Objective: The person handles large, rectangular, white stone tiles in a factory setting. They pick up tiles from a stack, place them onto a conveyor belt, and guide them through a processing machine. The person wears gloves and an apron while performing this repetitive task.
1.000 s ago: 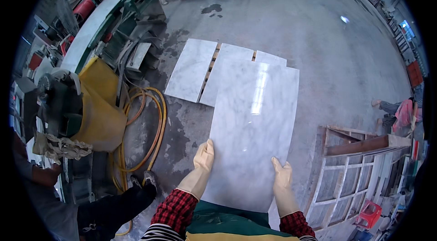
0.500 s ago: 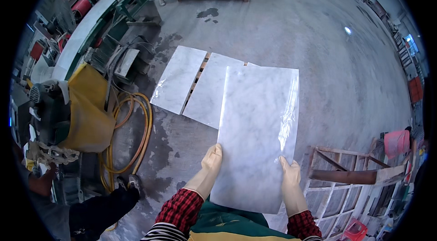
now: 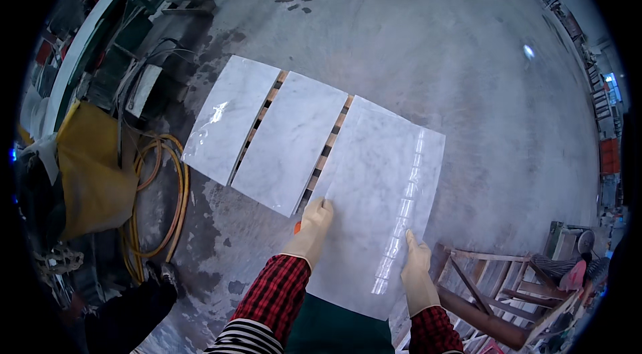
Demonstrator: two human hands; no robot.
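Grey concrete floor (image 3: 468,66) fills most of the view, stained dark near the top centre and along the left. I note a long green and white machine (image 3: 100,26) running up the left edge, with a yellow cover (image 3: 93,166) draped below it. Largest of the handled items is a white marble slab (image 3: 384,193), glossy, held at its near end by both gloved hands and lying just right of two more marble slabs (image 3: 267,133) that rest side by side on wooden battens. Whether the held slab touches its neighbour I cannot tell; a narrow gap shows between them. A wooden frame (image 3: 495,287) stands at the lower right, close to the slab's near corner. Coiled yellow hose (image 3: 160,200) lies on the floor at the left, near the outer slab. My left hand (image 3: 311,230) is closed on the slab's left edge, fingers over the top face. My right hand (image 3: 418,274) is clasped on the right edge near the lower corner. Both sleeves are red and black check.
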